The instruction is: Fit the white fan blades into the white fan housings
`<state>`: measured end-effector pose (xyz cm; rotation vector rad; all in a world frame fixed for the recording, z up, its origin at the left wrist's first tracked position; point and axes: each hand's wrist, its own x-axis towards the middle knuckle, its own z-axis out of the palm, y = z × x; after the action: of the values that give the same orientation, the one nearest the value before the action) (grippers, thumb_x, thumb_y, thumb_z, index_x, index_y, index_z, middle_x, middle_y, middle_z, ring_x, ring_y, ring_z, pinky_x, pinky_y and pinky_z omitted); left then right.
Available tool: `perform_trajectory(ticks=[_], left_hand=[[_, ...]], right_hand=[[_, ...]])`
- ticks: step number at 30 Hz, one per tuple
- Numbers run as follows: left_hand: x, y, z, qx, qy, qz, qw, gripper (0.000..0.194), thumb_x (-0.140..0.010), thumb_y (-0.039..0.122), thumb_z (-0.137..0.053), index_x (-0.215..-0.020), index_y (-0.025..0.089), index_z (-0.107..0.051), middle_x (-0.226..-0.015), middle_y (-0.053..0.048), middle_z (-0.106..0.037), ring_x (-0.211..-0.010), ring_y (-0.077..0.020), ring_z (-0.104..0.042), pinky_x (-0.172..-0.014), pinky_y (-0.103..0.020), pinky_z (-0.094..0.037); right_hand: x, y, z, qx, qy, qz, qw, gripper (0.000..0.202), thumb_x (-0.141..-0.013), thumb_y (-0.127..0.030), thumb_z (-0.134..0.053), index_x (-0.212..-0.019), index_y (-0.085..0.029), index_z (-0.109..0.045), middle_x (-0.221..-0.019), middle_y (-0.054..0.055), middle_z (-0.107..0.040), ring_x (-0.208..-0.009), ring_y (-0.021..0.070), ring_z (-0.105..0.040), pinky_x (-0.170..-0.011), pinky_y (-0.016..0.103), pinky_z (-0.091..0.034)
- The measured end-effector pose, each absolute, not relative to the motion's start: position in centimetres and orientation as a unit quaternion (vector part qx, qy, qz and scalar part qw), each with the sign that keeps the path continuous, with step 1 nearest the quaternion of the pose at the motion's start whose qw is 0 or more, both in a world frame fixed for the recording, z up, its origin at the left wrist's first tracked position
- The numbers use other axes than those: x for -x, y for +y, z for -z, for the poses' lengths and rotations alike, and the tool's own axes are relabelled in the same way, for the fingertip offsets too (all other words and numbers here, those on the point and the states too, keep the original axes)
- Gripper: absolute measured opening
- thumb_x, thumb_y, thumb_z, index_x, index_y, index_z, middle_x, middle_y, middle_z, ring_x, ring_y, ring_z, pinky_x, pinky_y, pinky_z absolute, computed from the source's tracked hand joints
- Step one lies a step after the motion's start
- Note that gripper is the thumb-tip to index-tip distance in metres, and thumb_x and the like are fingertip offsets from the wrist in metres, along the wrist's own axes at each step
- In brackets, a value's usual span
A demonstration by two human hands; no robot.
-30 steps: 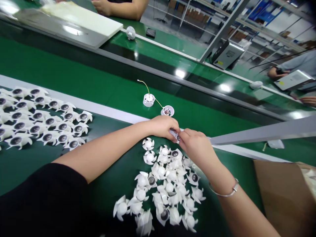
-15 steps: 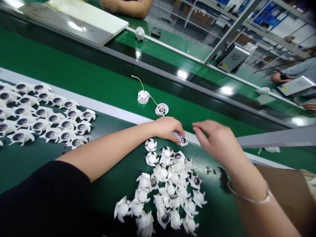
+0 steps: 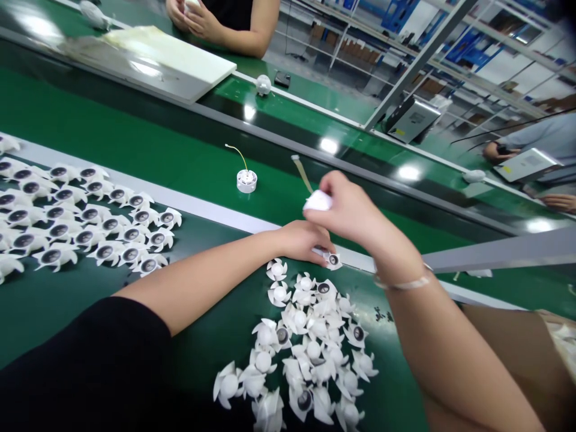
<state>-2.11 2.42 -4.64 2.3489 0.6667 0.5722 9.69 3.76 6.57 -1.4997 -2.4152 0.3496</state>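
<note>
The left hand (image 3: 305, 241) is holding a white bladed plastic rotor (image 3: 333, 260); beyond it, the right hand (image 3: 348, 207) is gripping a white wired plastic housing (image 3: 317, 201).

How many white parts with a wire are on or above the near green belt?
3: one on the belt, one in the right hand, one partly behind the grey bar. Others may be hidden.
</note>
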Motion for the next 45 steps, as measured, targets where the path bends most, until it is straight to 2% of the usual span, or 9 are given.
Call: perform_trajectory(ticks=[4,10,16,25,32,36,38,42,45], left_hand=[[2.2,2.6,3.9,-0.874,0.263,-0.229,0.338,0.044,-0.078,0.041,-0.075,-0.117,0.023,-0.069,-0.102,-0.003,-0.072,-0.086,-0.0172,-0.064,-0.069,-0.025,-0.041],[2.1,3.0,4.0,-0.744,0.327,-0.292,0.504,0.036,-0.088,0.045,-0.062,-0.107,0.015,-0.07,-0.085,-0.002,-0.069,-0.062,-0.0092,-0.053,-0.06,-0.022,-0.039],[1.5,2.5,3.8,-0.761,0.322,-0.315,0.466,0.035,-0.085,0.049,-0.066,-0.092,0.016,-0.075,-0.083,-0.003,-0.069,-0.065,-0.0096,-0.053,-0.061,-0.022,-0.039],[1.0,2.5,3.1,-0.714,0.364,-0.255,0.541,0.023,-0.077,0.036,-0.075,-0.085,0.015,-0.075,-0.078,-0.003,-0.072,-0.069,-0.0113,-0.061,-0.063,-0.021,-0.043],[0.6,1.7,2.0,-0.758,0.404,-0.224,0.461,0.017,-0.081,0.034,-0.07,-0.086,0.019,-0.074,-0.086,0.0,-0.073,-0.075,-0.0125,-0.063,-0.069,-0.023,-0.042],[1.9,1.0,-0.5,-0.801,0.439,-0.121,0.388,0.031,-0.084,0.05,-0.063,-0.093,0.021,-0.073,-0.094,-0.002,-0.073,-0.086,-0.018,-0.065,-0.07,-0.025,-0.041],[2.8,0.3,-2.7,-0.829,0.447,-0.012,0.335,0.042,-0.074,0.058,-0.07,-0.094,0.022,-0.071,-0.095,-0.004,-0.072,-0.084,-0.021,-0.064,-0.066,-0.027,-0.04],[3.4,-1.4,-5.9,-0.813,0.485,0.219,0.238,0.052,-0.045,0.041,-0.089,-0.089,0.02,-0.069,-0.088,-0.006,-0.07,-0.07,-0.0227,-0.061,-0.058,-0.028,-0.036],[3.2,-1.7,-5.7,-0.804,0.488,0.246,0.232,0.042,-0.047,0.03,-0.087,-0.082,0.021,-0.067,-0.082,-0.004,-0.068,-0.066,-0.0204,-0.058,-0.057,-0.027,-0.034]], right_hand=[[-17.6,0.0,-4.8,0.522,-0.773,-0.223,0.282,0.043,-0.085,-0.042,-0.066,-0.121,-0.023,-0.054,-0.093,0.005,-0.066,-0.073,0.018,-0.061,-0.059,0.028,-0.049],[-21.6,-4.8,1.0,0.497,-0.722,-0.282,0.39,0.023,-0.082,-0.037,-0.074,-0.095,-0.022,-0.062,-0.112,0.01,-0.065,-0.1,0.0236,-0.067,-0.083,0.038,-0.058],[-21.0,-5.2,1.7,0.462,-0.824,-0.109,0.31,0.013,-0.084,-0.029,-0.073,-0.096,-0.022,-0.073,-0.117,0.011,-0.068,-0.107,0.0264,-0.066,-0.089,0.044,-0.058],[-19.9,-4.7,1.9,0.457,-0.841,-0.099,0.272,0.013,-0.081,-0.024,-0.077,-0.092,-0.019,-0.076,-0.107,0.01,-0.073,-0.092,0.0245,-0.072,-0.081,0.039,-0.061],[-19.5,-6.0,2.6,0.476,-0.821,-0.07,0.308,0.012,-0.087,-0.023,-0.069,-0.097,-0.018,-0.073,-0.112,0.012,-0.071,-0.099,0.026,-0.07,-0.083,0.041,-0.059],[-20.2,-5.7,2.4,0.428,-0.85,-0.106,0.287,0.012,-0.084,-0.025,-0.072,-0.093,-0.017,-0.071,-0.11,0.012,-0.069,-0.099,0.0247,-0.068,-0.085,0.038,-0.058],[-20.7,-5.2,2.2,0.427,-0.857,-0.11,0.265,0.013,-0.085,-0.025,-0.069,-0.096,-0.017,-0.071,-0.114,0.013,-0.067,-0.1,0.0256,-0.067,-0.085,0.039,-0.058],[-22.7,-4.2,1.0,0.52,-0.812,-0.01,0.265,0.044,-0.086,-0.015,-0.055,-0.129,-0.009,-0.06,-0.139,0.023,-0.05,-0.121,0.0331,-0.056,-0.097,0.049,-0.051],[-25.5,-5.0,-0.3,0.575,-0.766,0.042,0.286,0.048,-0.086,-0.019,-0.055,-0.133,-0.007,-0.057,-0.126,0.022,-0.057,-0.115,0.0331,-0.057,-0.093,0.048,-0.052]])
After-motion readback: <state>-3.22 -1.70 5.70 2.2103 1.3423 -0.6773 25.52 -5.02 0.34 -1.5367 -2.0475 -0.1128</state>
